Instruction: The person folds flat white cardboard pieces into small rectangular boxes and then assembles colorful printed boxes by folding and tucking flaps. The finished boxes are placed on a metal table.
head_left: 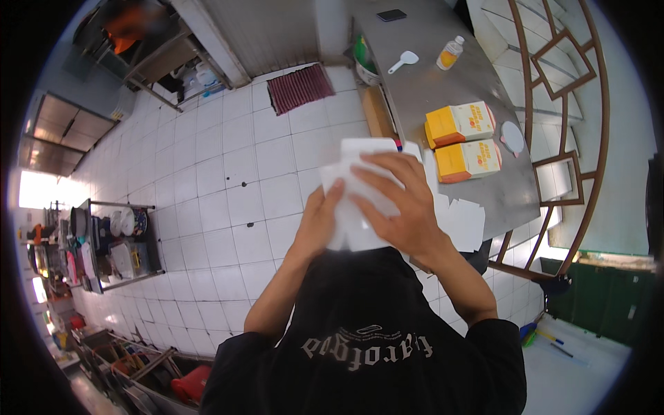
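Two yellow-and-white boxes (465,140) stand assembled on the steel table (429,76). Both hands, left hand (319,220) and right hand (401,200), clasp a white cardboard blank (360,176), apparently mid-fold; more flat blanks (463,221) wait.

Both forearms bare, sleeves ending at the elbow, raised from the lower edge and converging. Left hand (319,220) grips from beneath, thumb side up, fingers hidden behind the hold. Right hand (403,202) lies over it, fingers spread and curled across the top.
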`<state>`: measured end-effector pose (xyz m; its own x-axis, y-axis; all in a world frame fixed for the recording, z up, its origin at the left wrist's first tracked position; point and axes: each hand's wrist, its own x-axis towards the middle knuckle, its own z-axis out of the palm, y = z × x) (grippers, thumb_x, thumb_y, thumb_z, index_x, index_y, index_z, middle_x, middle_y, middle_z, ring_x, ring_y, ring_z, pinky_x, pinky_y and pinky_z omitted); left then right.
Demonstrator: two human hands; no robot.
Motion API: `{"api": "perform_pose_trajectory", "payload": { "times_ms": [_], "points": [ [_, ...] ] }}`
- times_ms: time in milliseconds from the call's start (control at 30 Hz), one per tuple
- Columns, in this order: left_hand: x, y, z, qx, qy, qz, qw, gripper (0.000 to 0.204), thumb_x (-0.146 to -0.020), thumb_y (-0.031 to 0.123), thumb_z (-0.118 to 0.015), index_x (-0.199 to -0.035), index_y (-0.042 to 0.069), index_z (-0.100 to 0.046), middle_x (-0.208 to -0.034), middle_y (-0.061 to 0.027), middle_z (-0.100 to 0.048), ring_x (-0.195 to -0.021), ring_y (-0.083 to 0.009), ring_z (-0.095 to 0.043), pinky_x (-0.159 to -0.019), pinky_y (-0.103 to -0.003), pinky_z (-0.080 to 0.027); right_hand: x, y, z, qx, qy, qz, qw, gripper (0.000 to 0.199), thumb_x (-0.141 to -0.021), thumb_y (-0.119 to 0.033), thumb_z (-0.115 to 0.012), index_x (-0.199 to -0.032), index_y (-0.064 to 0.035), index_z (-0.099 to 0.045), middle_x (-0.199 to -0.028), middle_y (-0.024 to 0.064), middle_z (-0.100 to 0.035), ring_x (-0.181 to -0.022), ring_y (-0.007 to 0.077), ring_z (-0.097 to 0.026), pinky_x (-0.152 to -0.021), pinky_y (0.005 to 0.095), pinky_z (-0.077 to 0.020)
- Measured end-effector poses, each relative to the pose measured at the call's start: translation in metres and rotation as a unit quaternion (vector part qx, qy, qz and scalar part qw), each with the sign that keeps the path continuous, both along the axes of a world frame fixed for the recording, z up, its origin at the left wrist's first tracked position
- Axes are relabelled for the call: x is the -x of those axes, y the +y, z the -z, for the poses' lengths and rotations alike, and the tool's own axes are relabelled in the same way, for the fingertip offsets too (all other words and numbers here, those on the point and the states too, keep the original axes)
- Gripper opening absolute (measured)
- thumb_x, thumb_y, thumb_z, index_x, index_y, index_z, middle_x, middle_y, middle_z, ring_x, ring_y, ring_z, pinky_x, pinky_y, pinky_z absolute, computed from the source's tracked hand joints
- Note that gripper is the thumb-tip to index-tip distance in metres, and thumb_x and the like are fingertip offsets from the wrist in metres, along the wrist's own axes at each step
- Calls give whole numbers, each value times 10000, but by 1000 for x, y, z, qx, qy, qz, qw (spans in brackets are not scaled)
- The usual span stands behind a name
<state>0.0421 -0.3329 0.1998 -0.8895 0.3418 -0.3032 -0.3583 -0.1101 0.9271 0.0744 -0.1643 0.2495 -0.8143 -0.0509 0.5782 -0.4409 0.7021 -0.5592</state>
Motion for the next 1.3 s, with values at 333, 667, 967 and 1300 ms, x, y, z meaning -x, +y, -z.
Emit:
{"api": "perform_pose_trajectory", "payload": {
  "times_ms": [333, 667, 967, 1300],
  "points": [
    [11, -6, -30, -148, -87, -6, 985, 503, -1088, 306, -512, -1418, -69, -457, -1273, -185, -629, -1130, -245, -655, -923, -381, -552, -27, -12, -5, -104, 7, -101, 989, 286, -805, -206, -846, -1064, -122, -758, -1001, -16, -666, -889, 198, -604, -827, 385, -413],
    [10, -7, -35, -135, -54, 42, 989, 428, -1108, 287, -467, -1356, -52, -556, -1141, -125, -685, -1036, -182, -676, -863, -321, -566, -23, -10, -18, -75, -22, -71, 994, 292, -740, -176, -897, -994, -118, -767, -851, -23, -678, -794, 164, -592, -741, 354, -398],
    [-2, 5, -28, -66, 41, -29, 997, 446, -1129, 317, -433, -1363, -49, -533, -1155, -147, -695, -938, -192, -727, -744, -300, -619, -15, -4, -12, 39, -147, 2, 988, 257, -787, -191, -866, -946, -81, -696, -924, 67, -674, -830, 256, -625, -766, 383, -442],
    [9, -7, -2, -71, 24, -58, 995, 422, -1133, 312, -429, -1364, -28, -527, -1101, -121, -699, -886, -159, -708, -679, -281, -589, -10, -4, -3, 75, -202, -77, 974, 263, -780, -163, -900, -962, -52, -746, -874, 42, -663, -830, 191, -579, -784, 326, -458]
  ]
}}
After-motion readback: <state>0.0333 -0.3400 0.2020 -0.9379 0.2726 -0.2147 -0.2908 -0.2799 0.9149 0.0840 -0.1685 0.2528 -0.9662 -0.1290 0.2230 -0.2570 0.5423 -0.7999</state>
